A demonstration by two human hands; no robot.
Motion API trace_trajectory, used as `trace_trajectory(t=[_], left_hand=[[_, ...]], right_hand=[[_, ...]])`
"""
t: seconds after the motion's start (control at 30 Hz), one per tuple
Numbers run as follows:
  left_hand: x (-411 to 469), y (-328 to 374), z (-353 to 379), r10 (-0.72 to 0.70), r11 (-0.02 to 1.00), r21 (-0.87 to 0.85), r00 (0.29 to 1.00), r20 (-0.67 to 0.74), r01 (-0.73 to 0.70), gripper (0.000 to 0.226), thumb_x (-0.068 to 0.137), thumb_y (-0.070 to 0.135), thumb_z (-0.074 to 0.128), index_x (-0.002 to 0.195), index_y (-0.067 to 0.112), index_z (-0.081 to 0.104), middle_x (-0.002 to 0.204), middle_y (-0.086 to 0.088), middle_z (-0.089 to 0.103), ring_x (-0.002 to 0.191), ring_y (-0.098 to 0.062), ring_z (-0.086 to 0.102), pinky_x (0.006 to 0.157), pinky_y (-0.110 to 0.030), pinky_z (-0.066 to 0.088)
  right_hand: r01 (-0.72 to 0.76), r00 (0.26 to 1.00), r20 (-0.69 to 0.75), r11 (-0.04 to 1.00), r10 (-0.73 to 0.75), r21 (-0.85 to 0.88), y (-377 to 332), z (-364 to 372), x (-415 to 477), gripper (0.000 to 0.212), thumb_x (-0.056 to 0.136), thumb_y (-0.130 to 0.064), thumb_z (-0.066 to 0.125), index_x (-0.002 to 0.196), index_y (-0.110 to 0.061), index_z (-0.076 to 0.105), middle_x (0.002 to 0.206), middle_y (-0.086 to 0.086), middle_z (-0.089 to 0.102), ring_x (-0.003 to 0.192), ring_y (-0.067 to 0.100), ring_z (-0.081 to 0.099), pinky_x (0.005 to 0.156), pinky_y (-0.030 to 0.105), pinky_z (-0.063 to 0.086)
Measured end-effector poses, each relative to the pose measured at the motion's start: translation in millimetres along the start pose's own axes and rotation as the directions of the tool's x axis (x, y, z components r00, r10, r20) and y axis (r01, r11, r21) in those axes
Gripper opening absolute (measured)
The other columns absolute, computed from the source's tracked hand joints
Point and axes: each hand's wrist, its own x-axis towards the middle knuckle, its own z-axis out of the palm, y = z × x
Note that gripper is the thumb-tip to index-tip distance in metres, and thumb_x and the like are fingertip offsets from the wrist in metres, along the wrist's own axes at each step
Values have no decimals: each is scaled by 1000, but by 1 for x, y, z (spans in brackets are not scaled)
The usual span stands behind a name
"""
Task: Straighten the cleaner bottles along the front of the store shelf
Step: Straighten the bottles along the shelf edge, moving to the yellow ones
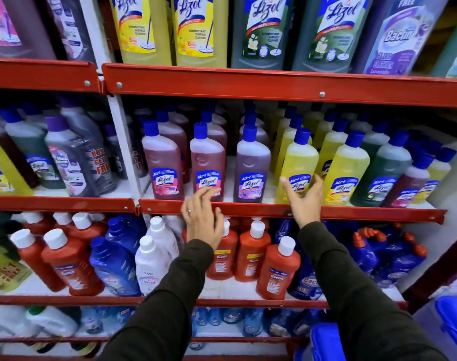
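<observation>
- The left hand point(202, 217), in a dark sleeve, reaches up from 6 o'clock with palm to the shelf and fingers spread and loosely curled; it grips nothing, its fingertips lying just at the label foot of the pink plastic Lizol bottle with a blue cap point(208, 162).
- The right hand point(304, 201) rises toward 1 o'clock, thumb and fingers splayed around the lower label of the yellow plastic Lizol bottle with a blue cap point(299, 165); whether it truly clasps the bottle cannot be told.
- Both bottles stand upright at the front of the middle shelf, behind its red metal shelf lip point(248, 207).
- At 9 o'clock of the yellow bottle stands the purple Lizol bottle point(252, 165), upright between the two.
</observation>
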Motion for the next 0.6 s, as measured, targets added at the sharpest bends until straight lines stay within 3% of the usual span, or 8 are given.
trace_trajectory(t=[0.1,0.17,0.23,0.3,0.37,0.47,0.53,0.6], left_hand=[[2,49,23,200,941,-282,980,18,-187,43,88,8,52,131,11,51,136,-11,49,128,-20,44,111,-37,36],[4,83,41,178,881,-463,976,129,-99,49,91,13,49,140,13,42,146,-9,41,137,-15,37,116,-31,31],[7,114,55,64,806,-581,958,281,117,58,94,27,45,149,19,29,158,-5,27,145,-9,23,119,-31,21],[12,139,63,-58,725,-592,887,458,353,67,96,44,37,155,24,13,165,-1,9,148,-6,7,119,-30,11],[19,152,71,-117,700,-535,815,568,474,71,97,52,30,156,25,2,167,-1,-1,151,-12,-1,117,-31,5],[24,156,81,-150,692,-518,802,578,503,70,99,55,27,157,27,-1,167,0,-3,152,-14,-4,120,-37,3],[25,155,83,-163,651,-558,813,559,515,67,101,52,29,157,27,1,167,1,-1,150,-9,0,119,-33,5],[25,155,83,-170,637,-578,824,541,510,61,104,45,31,157,27,6,166,1,6,139,1,9,112,-25,11]], right_hand=[[-4,999,44,971,-7,237,1,-8,-11,96,85,-69,58,160,-18,28,168,6,32,154,18,32,128,44,29],[4,997,71,954,-26,300,1,-15,-13,80,95,-57,53,161,-19,28,171,6,29,156,16,31,129,42,28],[22,995,85,947,-52,319,-1,-21,-11,68,104,-44,48,162,-17,25,172,6,27,154,12,30,126,35,29],[21,994,98,949,-55,316,-3,-25,-6,62,108,-39,43,163,-17,23,172,4,25,149,6,29,122,28,28],[1,993,114,958,-36,287,-2,-26,-2,61,109,-43,38,163,-19,24,172,1,26,151,6,28,125,31,25],[-19,990,141,959,-22,282,2,-25,1,58,109,-46,33,161,-19,31,166,-1,36,151,9,33,120,22,25],[-26,989,148,947,-23,320,4,-25,1,56,110,-46,33,159,-19,34,159,-4,43,144,4,37,114,16,29],[-17,986,159,943,-39,334,9,-26,2,61,107,-53,34,158,-22,37,162,-4,44,146,5,41,122,27,31]])
